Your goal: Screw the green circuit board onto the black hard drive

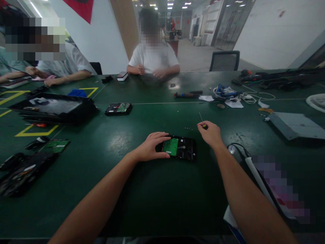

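Note:
A black hard drive lies flat on the green table right in front of me, its green circuit board facing up. My left hand grips the drive's left end, fingers curled over its edge. My right hand hovers just right of the drive and holds a small screwdriver with its thin shaft pointing up and away. A few tiny screws lie on the table just beyond the drive.
Another hard drive and a black tray sit to the left, loose parts at near left. A grey metal cover and cables lie right. Two people sit across the table. A bag rests by my right arm.

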Tool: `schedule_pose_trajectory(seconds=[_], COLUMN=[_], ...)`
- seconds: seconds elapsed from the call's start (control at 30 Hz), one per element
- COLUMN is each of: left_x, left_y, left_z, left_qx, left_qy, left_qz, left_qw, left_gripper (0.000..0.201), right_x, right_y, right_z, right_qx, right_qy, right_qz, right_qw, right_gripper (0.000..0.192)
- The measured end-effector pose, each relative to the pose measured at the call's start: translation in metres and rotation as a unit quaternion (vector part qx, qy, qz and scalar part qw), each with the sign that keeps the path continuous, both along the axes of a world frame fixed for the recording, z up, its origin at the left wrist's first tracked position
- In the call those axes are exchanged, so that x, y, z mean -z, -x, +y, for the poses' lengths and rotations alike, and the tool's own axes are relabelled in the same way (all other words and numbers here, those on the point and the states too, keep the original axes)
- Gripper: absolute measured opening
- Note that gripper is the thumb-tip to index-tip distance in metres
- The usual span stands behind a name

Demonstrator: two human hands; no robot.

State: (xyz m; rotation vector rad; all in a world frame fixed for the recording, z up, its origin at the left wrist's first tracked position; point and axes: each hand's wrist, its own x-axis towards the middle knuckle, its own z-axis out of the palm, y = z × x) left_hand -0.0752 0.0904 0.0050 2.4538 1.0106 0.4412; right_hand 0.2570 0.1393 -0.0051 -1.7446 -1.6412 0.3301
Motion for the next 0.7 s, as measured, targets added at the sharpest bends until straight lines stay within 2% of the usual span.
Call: schedule_pose_trajectory(seconds=[0.23, 0.3, 0.4, 0.47, 0.57, 0.63, 0.7], left_x=[-0.004, -0.006, -0.007, -0.007, -0.002, 0.003, 0.008], left_y=[0.003, 0.002, -0.002, -0.007, -0.024, -0.041, -0.056], left_z=[0.038, 0.05, 0.06, 0.055, 0.032, 0.011, -0.006], left_qx=[0.016, 0.025, 0.003, -0.024, -0.081, -0.154, -0.183], left_qy=[0.014, 0.005, -0.01, -0.015, -0.017, -0.05, -0.074], left_qz=[0.047, 0.042, 0.017, 0.002, -0.02, -0.022, -0.011], left_qw=[0.999, 0.999, 1.0, 1.0, 0.996, 0.987, 0.98], left_gripper=[0.073, 0.071, 0.06, 0.053, 0.044, 0.044, 0.055], right_x=[0.013, 0.016, 0.02, 0.021, 0.021, 0.019, 0.016], right_y=[-0.005, -0.005, -0.007, -0.009, -0.011, -0.011, -0.009], right_z=[0.005, 0.006, 0.008, 0.009, 0.01, 0.011, 0.01], right_qx=[0.003, 0.011, 0.03, 0.042, 0.049, 0.04, 0.014], right_qy=[0.014, 0.015, 0.017, 0.019, 0.013, -0.007, -0.027], right_qz=[0.047, 0.058, 0.079, 0.103, 0.141, 0.15, 0.17], right_qw=[0.999, 0.998, 0.996, 0.994, 0.989, 0.988, 0.985], right_gripper=[0.013, 0.016, 0.024, 0.036, 0.049, 0.047, 0.043])
